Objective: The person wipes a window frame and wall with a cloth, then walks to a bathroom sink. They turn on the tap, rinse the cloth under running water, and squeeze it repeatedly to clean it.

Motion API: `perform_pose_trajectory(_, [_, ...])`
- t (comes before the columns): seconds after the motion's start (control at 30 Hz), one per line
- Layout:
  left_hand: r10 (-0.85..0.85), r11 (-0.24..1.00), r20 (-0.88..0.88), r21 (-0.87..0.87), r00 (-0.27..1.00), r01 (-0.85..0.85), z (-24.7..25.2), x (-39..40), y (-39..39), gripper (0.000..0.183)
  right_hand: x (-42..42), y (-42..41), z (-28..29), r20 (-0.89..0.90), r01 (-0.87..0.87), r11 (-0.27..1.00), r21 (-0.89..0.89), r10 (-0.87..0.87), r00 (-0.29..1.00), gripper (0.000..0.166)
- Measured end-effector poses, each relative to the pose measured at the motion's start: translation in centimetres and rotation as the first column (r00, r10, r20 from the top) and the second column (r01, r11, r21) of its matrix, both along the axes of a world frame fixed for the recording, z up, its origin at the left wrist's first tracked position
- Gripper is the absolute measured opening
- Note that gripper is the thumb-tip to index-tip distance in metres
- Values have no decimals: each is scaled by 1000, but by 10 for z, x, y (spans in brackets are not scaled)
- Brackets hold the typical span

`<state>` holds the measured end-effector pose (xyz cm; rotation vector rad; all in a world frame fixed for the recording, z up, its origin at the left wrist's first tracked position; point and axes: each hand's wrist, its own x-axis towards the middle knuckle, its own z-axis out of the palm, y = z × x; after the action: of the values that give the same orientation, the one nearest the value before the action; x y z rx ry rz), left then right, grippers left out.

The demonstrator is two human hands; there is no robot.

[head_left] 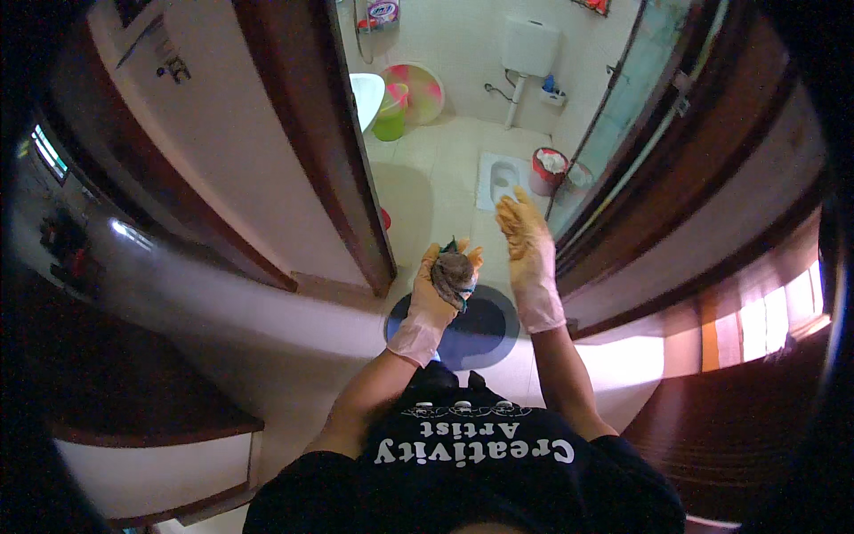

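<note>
In a rubber glove, pale at the cuff and yellow-orange at the fingers, my left hand [427,310] cups a crumpled grey cloth [452,272] with green edges. The cloth sits in the palm, with fingertips showing behind it. To its right, apart from the cloth, my right hand [532,263] is raised in a matching glove. Its fingers are extended and nothing shows in them. A dark oval doormat [484,334] lies on the floor below both hands, partly covered by the left forearm.
Dark door frames [320,147] flank a tiled bathroom. Inside are a squat toilet [504,177], a lined waste bin [548,172], a wall cistern [530,47], a green bucket [389,123], a basin [367,100] and a large round tub [423,93]. A glass-panelled door [620,100] stands at right.
</note>
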<state>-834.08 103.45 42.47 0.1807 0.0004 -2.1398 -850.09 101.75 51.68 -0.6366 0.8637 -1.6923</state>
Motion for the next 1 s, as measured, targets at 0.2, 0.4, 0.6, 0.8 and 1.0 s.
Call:
perform_pose_trajectory(0.2, [-28, 1000, 111, -3, 993, 28, 8, -27, -101, 56, -79, -76, -18, 214, 20, 993, -116, 5, 977, 52])
perform_pose_trajectory(0.4, [52, 998, 51, 29, 997, -54, -6, -37, -190, 55, -122, -167, -31, 384, -132, 966, -224, 212, 899, 68])
perform_pose_trajectory(0.6, [384, 917, 116, 70, 916, -394, -1, -16, -212, 52, -104, -211, -18, 273, -319, 906, -278, 392, 878, 71])
perform_pose_trajectory(0.8, [674, 735, 109, -3, 731, -678, -2, -10, -270, 57, -112, -324, -21, 96, -587, 765, -264, 627, 773, 66])
perform_pose_trajectory(1.0, [846, 533, 106, -163, 522, -830, -48, 34, -234, 57, -109, -283, -76, 80, -733, 679, -44, 734, 674, 36])
